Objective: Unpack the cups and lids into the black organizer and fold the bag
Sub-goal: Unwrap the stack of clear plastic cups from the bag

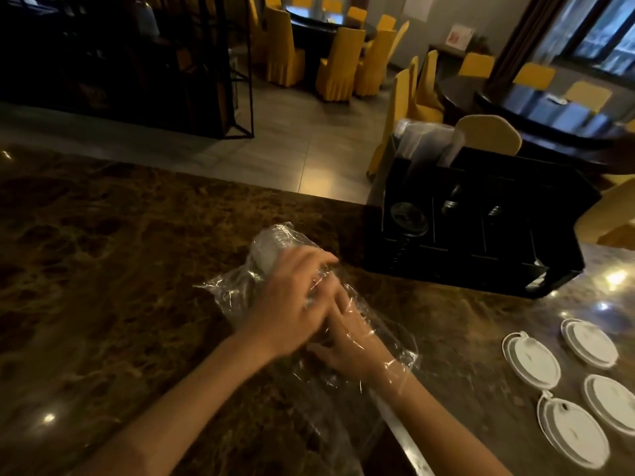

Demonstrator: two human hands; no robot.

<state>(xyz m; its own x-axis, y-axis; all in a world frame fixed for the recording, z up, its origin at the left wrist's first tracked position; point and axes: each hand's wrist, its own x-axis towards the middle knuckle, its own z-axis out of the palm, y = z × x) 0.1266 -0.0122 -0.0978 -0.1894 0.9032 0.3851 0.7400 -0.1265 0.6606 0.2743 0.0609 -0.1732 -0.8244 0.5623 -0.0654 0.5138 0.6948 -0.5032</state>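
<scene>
Left hand (292, 304) lies on top of the clear plastic bag (240, 290), fingers spread and curved, pressing the crinkly film and the cups (266, 252) under it. Right hand (347, 341) is inside the bag's open end, seen through the film, fingers reaching twd. the cups; if it grips them or not, cannot tell, the left hand covers it.

The bag lies on its side on the table (103, 269), a dark brown polished stone w/ marble-like veins and small light reflections. The cups are a whitish round stack at the closed far end of the bag. The film is thin, wrinkled, shiny.

Right of the hands, 4 white round lids (531, 359) lie flat on the table, apart from each other, each w/ raised rim and small tab.

Beyond the bag, at the table's far right, the black organizer (481, 235): boxy, matte, w/ square front compartments. One front compartment holds a dark round lid-like thing; the tall back part holds clear plastic items, blurry.

Behind: yellow covered chairs (340, 63) around dark round dining tables.
</scene>
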